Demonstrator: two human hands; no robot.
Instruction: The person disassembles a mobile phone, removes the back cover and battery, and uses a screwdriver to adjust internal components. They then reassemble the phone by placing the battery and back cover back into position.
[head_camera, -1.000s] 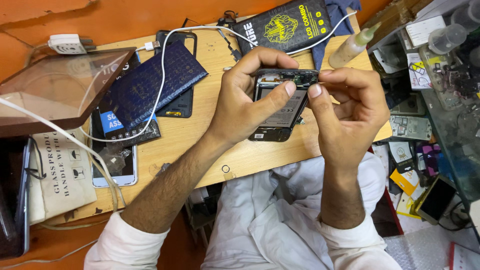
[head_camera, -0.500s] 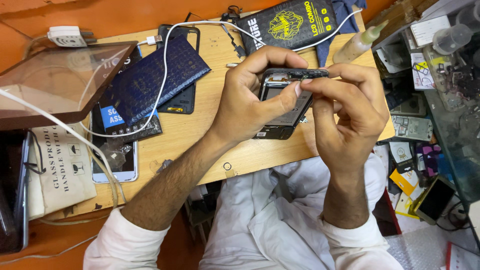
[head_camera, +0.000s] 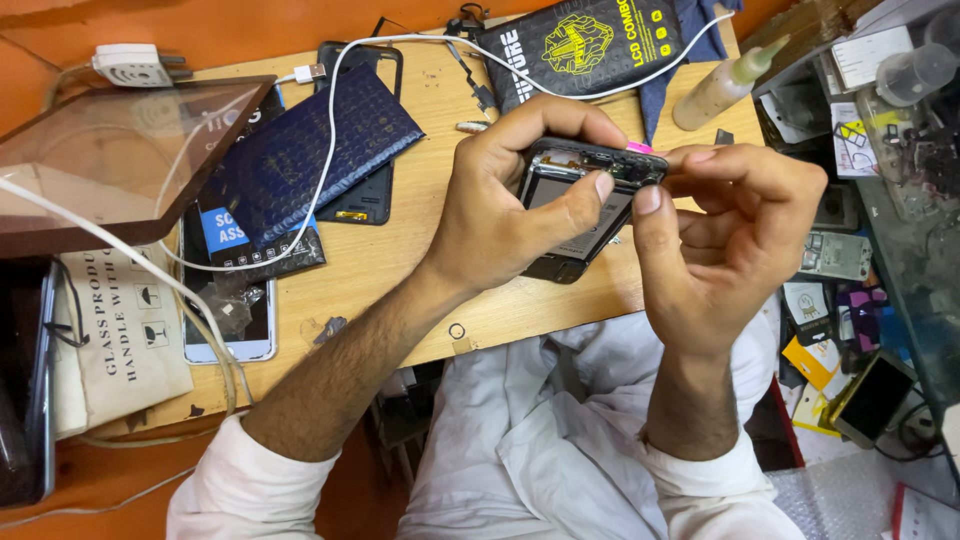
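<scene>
My left hand (head_camera: 515, 205) grips an opened black phone body (head_camera: 578, 205), back cover off, tilted above the wooden board (head_camera: 420, 290). Its thumb presses on the exposed inside, fingers wrapped over the top edge. My right hand (head_camera: 725, 235) pinches the phone's upper right corner, where a small pink piece (head_camera: 640, 148) shows at the fingertips. Both hands hold the same phone over my lap.
On the board lie a dark blue padded pouch (head_camera: 320, 150), a white-framed phone (head_camera: 232, 320), a white cable (head_camera: 330, 120) and a black packet (head_camera: 585, 45). A squeeze bottle (head_camera: 725, 85) lies at the right. A glass panel (head_camera: 110, 150) sits at the left, parts clutter (head_camera: 860, 300) at the right.
Both hands and the phone have stayed together, shifting slightly. My right fingers moved closer along the phone's top edge.
</scene>
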